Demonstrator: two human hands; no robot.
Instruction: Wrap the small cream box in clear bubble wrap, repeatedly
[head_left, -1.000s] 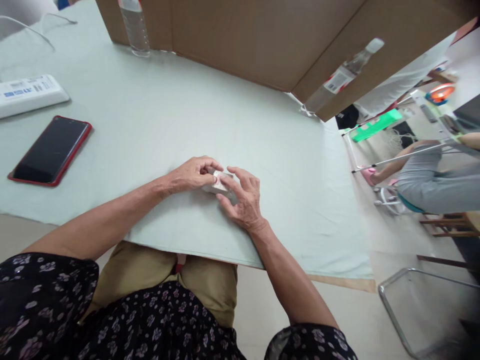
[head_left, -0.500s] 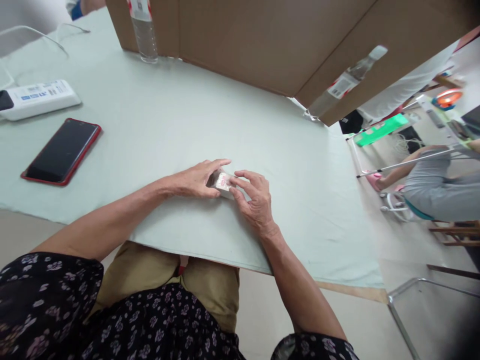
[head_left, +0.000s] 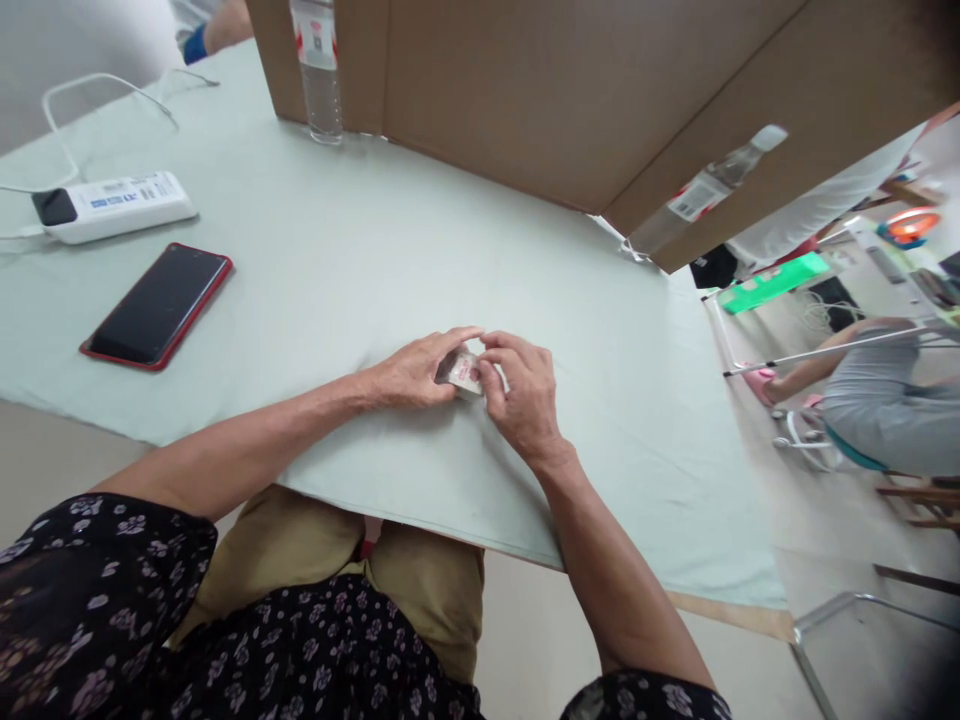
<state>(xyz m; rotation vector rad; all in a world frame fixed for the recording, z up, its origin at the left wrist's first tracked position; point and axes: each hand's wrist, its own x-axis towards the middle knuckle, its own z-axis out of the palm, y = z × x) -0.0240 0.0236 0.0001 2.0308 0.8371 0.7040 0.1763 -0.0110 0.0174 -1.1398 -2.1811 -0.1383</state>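
A small whitish box with red print [head_left: 466, 373] is between my hands, low over the table near its front edge. My left hand [head_left: 420, 372] is closed around its left side, thumb in front and fingers behind. The fingers of my right hand [head_left: 523, 390] are bent, with thumb and forefinger pinched at the box's right end. My fingers cover parts of the box, and whether it rests on the cloth I cannot tell.
A phone in a red case [head_left: 157, 305] and a white power strip [head_left: 124, 207] lie to the left. Brown cardboard panels [head_left: 495, 100] rise at the back, with plastic bottles [head_left: 324, 100] against them. A person's legs [head_left: 877, 385] show at the right.
The view has shifted, so everything sits a little further right and lower. My right fingers have closed in from a looser touch to a pinch at the box's right end.
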